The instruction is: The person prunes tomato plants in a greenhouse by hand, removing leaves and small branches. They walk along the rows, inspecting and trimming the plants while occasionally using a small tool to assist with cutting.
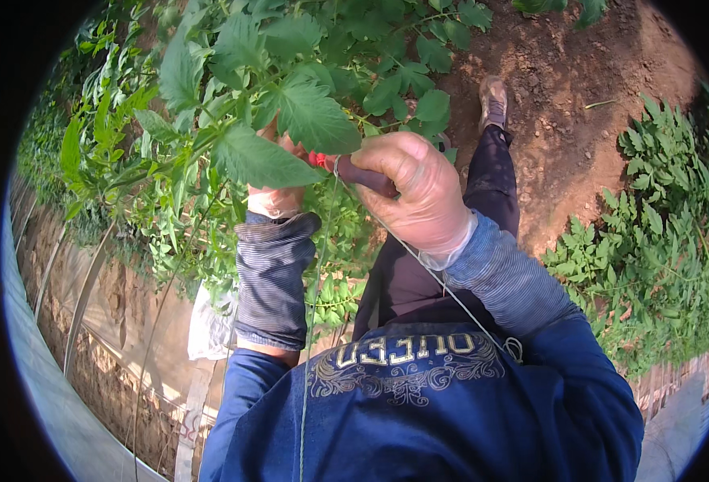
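My right hand (418, 184), in a clear thin plastic glove, pinches a dark reddish-brown rod-like piece (366, 176) between thumb and fingers. Pale twine (336, 165) loops around this piece, close to a small bright red part (318, 159). One strand drops down past my chest; another slants under my right wrist to a small loop near my waist. Broad tomato-like leaves (315, 114) hang over my left hand (279, 202), which is also gloved. Its fingers are mostly hidden, so what they hold cannot be made out.
Leafy plants (655, 253) grow at the right beside bare brown soil (559, 138). My shoe (493, 99) stands on that soil. Curved strips (86, 301) and a whitish sheet (47, 385) edge the left side. A white plastic bag (210, 325) lies beside my left forearm.
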Motion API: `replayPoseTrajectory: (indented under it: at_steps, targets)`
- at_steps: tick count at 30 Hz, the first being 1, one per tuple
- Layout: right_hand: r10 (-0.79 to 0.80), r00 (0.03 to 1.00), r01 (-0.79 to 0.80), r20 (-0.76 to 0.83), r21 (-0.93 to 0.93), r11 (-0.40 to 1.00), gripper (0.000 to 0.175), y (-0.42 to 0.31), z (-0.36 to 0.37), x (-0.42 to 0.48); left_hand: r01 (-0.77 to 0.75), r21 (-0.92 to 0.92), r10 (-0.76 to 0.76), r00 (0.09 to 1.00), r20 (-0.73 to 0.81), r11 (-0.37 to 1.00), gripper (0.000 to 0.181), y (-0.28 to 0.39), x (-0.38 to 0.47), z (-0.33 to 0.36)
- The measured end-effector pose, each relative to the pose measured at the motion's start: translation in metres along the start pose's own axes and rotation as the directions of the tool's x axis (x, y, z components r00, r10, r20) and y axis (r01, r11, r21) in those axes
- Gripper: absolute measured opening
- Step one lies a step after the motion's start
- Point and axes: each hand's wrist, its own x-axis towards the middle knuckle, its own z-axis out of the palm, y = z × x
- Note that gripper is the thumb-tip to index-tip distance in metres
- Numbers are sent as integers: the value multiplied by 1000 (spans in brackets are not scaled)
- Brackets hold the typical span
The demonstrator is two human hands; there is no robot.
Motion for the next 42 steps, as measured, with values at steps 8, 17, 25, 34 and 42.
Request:
replayPoseTrajectory:
  at_steps: [8,17,25,34,42]
  targets:
    - [-23,997,23,-77,-2,1000,40,-5,1,-2,-4,-13,5,996,86,1000,73,1,0,-15]
    - [-30,997,32,-73,26,999,35,-6,8,-3,-92,-38,96,990,100,995,64,-10,4,-36]
    - [-56,998,55,-39,-42,998,40,-7,-2,-3,1,-142,0,1000,1,990,66,-2,-2,-21]
    - [-118,976,103,-181,-89,991,43,5,-19,9,161,-149,-163,987,0,976,45,28,-5,-6]
    - [-248,953,230,-176,-116,966,47,21,-8,18,177,-122,-168,982,81,977,58,32,-1,0]
